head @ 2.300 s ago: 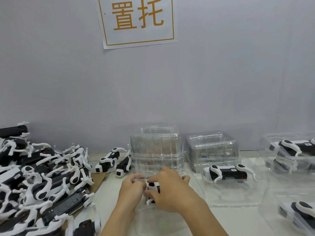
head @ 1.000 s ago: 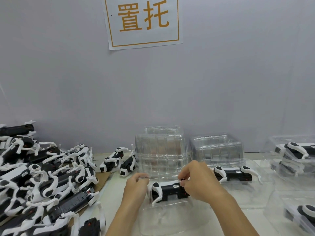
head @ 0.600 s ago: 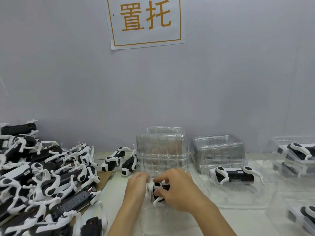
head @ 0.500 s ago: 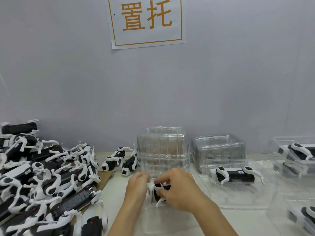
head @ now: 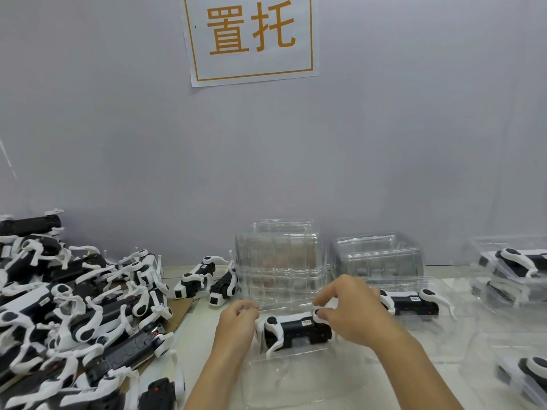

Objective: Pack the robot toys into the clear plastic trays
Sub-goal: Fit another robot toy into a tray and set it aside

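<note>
Holding a black-and-white robot toy (head: 296, 328) at both ends, a person lowers it over a clear plastic tray (head: 307, 380) at the front of the desk (head: 201, 309). The left hand (head: 236, 324) curls round its left end; the right hand (head: 352, 312) pinches its right end. More toys are heaped (head: 74, 315) at left. Stacked empty trays (head: 278, 261) stand behind, and a packed tray (head: 414, 303) lies to the right.

1 head-worn wide-angle view looks forward and slightly down, close over the pale tabletop (head: 384, 377), facing the grey wall (head: 384, 143).
</note>
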Demonstrator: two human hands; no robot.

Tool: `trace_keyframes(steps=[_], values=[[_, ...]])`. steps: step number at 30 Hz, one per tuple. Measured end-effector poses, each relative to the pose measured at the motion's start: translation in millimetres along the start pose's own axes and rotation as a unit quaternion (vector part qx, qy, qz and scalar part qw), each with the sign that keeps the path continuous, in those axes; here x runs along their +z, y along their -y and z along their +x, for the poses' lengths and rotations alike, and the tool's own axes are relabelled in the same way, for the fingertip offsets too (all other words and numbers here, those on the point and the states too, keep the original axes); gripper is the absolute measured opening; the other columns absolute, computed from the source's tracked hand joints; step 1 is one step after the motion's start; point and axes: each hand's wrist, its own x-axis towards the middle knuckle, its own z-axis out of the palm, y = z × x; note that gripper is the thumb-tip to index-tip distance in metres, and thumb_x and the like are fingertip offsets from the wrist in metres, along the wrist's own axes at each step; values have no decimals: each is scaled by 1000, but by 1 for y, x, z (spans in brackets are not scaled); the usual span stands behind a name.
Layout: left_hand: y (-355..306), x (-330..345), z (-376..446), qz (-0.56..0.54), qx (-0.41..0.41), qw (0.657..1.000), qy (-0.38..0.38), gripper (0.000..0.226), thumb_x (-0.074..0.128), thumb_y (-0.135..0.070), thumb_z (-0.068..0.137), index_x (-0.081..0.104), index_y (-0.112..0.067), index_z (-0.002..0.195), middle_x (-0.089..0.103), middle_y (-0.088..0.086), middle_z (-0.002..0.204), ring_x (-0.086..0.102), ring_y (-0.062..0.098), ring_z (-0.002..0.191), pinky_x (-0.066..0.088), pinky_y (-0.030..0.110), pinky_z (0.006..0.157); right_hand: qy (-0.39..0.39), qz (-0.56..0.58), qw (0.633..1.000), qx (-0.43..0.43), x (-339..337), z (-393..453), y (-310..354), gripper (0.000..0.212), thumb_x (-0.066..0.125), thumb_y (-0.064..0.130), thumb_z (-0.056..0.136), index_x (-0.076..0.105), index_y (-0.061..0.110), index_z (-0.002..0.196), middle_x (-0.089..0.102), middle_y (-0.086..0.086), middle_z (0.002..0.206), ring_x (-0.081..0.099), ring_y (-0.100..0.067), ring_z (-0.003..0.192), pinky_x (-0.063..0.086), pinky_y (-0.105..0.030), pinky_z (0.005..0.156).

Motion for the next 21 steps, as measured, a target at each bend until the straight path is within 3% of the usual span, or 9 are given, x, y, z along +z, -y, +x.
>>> trace_keyframes(steps=[2,6,10,14,16,19,21], values=[[0,0,-1,0,0,1000,-4,19,58,-5,90,71,-18,96,68,-2,105,60,19,103,41,31,85,5,-5,1000,5,0,0,-1,10,69,27,91,74,35,93,69,19,104,50,-8,119,26,-35,99],[-2,-1,-4,-8,0,1000,-14,20,57,-5,92,71,-17,99,68,-3,106,59,16,103,40,31,88,9,11,1000,11,1,0,-2,12,71,23,89,77,34,90,59,27,80,51,-6,115,35,-37,107],[-4,-3,-6,17,25,999,-12,19,56,-9,94,70,-20,100,66,-6,107,58,13,103,40,30,90,12,23,1000,13,-1,-1,-2,12,71,24,89,77,34,89,60,25,82,52,-5,115,37,-39,108],[-13,-7,-12,140,180,974,-14,22,59,-12,93,63,-33,97,64,-15,106,57,2,105,38,9,76,15,22,1000,12,-2,-1,-1,10,69,27,90,75,35,91,67,19,94,51,-5,114,37,-38,107],[-21,-6,-17,205,264,942,15,26,60,-15,91,61,-41,99,62,-24,109,54,-2,111,38,9,85,16,24,1000,11,-2,-1,-1,10,69,26,90,75,35,92,67,20,94,52,-5,114,37,-39,108],[-29,-2,-24,301,306,896,112,21,64,-46,88,64,-45,108,54,-32,123,42,-9,123,34,24,110,15,23,1000,10,-2,-1,-2,9,70,28,89,75,35,91,66,21,92,52,-5,115,37,-40,108],[-31,-1,-28,372,270,869,183,58,60,-78,70,58,-53,122,40,-32,140,27,-7,134,22,32,118,15,26,999,11,-2,0,-2,9,70,29,88,75,35,89,67,21,92,52,-6,117,38,-41,107]])
